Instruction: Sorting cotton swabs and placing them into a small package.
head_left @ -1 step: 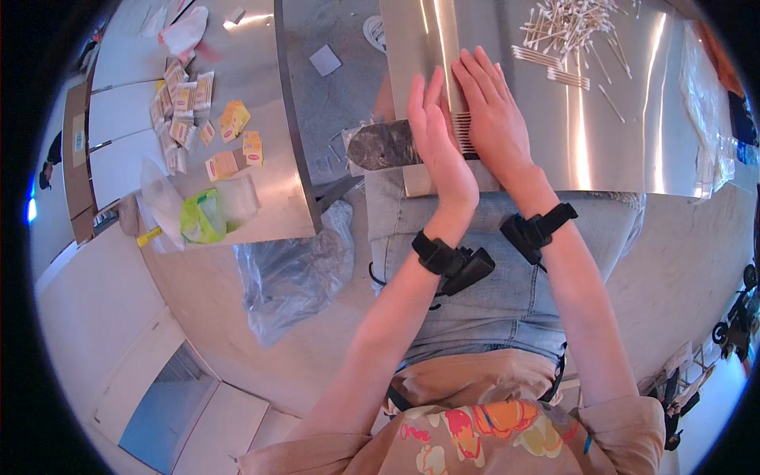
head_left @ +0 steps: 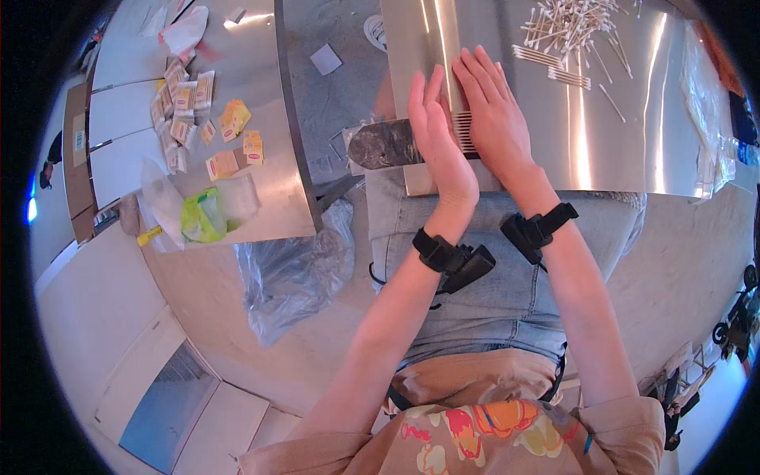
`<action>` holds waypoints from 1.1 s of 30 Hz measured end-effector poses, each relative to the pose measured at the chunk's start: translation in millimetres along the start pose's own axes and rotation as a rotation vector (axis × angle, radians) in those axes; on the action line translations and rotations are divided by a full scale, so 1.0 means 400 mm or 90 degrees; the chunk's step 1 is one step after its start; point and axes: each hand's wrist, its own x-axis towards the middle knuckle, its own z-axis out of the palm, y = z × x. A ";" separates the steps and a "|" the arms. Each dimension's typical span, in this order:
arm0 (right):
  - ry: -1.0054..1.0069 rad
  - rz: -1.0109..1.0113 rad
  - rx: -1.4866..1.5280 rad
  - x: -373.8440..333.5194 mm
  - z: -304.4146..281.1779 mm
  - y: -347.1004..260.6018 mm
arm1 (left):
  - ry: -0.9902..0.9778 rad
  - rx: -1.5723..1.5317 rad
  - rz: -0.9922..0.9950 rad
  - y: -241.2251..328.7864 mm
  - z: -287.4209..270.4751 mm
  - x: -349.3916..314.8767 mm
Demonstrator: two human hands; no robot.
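Observation:
My left hand (head_left: pixel 440 141) stands on its edge with fingers stretched out and a little apart. Beside it, my right hand (head_left: pixel 499 119) lies with its fingers extended. Between the two palms sits a row of cotton swabs (head_left: pixel 464 133), side by side; the hands cover part of it. A dark, scuffed flat piece (head_left: pixel 381 145) runs under my left hand and sticks out past the table's left edge. Farther right are a loose heap of cotton swabs (head_left: pixel 571 28) and two small aligned groups of swabs (head_left: pixel 538 56).
The metal table (head_left: pixel 546 158) spans my lap. A second metal table (head_left: pixel 273 190) at left carries packed swab bundles (head_left: pixel 184 99), yellow cards (head_left: pixel 233 120) and a green bag (head_left: pixel 203 215). Clear plastic sheeting (head_left: pixel 297 273) lies on the floor between; more plastic (head_left: pixel 701 119) hangs at the right edge.

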 end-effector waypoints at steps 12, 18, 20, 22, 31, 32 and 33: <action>0.004 -0.018 -0.099 0.002 0.005 -0.011 | -0.053 0.081 0.001 0.025 -0.019 0.014; -0.001 -0.010 -0.056 0.003 0.005 -0.008 | -0.277 0.612 0.125 0.199 -0.168 0.101; 0.003 -0.007 -0.051 0.002 0.016 -0.017 | -0.435 0.925 0.230 0.226 -0.191 0.108; 0.008 -0.003 -0.043 0.009 0.024 -0.042 | -0.457 0.939 0.224 0.233 -0.210 0.112; 0.018 -0.016 -0.061 0.013 0.032 -0.057 | -0.591 0.962 0.248 0.243 -0.206 0.164; 0.013 -0.014 -0.051 0.014 0.034 -0.059 | -0.594 0.957 0.243 0.244 -0.207 0.166; 0.008 -0.012 -0.042 0.014 0.035 -0.061 | -0.598 0.951 0.237 0.244 -0.207 0.168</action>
